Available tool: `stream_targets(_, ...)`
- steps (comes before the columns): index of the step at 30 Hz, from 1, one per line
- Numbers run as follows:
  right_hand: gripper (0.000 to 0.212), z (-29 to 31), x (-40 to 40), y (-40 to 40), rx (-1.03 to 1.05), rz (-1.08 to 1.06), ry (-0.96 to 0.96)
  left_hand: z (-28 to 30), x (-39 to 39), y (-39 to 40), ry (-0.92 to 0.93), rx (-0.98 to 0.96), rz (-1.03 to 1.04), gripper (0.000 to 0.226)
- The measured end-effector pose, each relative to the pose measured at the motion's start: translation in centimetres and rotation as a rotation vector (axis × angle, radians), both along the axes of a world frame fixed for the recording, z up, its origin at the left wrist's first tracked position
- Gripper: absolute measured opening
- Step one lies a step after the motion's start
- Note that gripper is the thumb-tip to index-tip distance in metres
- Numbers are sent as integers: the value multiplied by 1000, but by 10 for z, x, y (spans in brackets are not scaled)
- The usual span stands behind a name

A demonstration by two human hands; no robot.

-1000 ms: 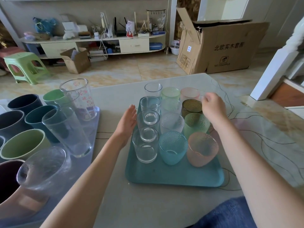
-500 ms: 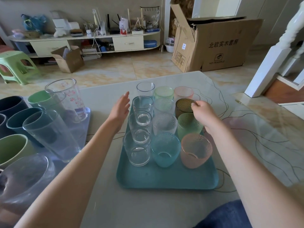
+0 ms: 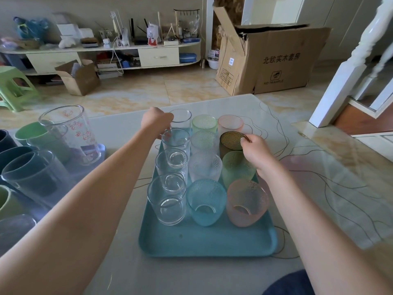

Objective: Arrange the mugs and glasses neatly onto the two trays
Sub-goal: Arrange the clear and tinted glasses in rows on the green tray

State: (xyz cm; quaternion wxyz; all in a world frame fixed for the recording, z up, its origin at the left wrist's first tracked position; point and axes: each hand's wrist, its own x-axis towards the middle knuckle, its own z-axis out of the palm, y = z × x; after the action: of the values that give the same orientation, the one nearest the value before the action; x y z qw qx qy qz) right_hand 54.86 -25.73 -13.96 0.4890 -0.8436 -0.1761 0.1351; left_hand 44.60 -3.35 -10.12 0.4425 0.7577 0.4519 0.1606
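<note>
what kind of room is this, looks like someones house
Most likely a home living room: a low TV-style cabinet cluttered with household bits, a large cardboard box on the tiled floor, and a green plastic stool beside the marble-look table.

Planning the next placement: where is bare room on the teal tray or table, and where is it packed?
Free: the teal tray's near strip, in front of the clear glass, blue glass and pink glass; also the table right of the tray. Crowded: the tray's far rows, where both hands work, and the grey tray at left.
</note>
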Motion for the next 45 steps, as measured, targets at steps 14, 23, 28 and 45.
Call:
stream_targets(14,31,-3,3,1,1,-4,-24,3,0,-13,25,188,57,32)
stream_targets(23,41,6,-2,1,-73,-7,-189,6,-8,-16,-32,63,61,34)
stream_targets(28,41,23,-19,23,-372,202,-690,-6,-18,-16,-75,-69,98,42)
stream_targets(45,40,24,-32,63,-616,400,-682,-20,-20,-19,-190,-190,105,34)
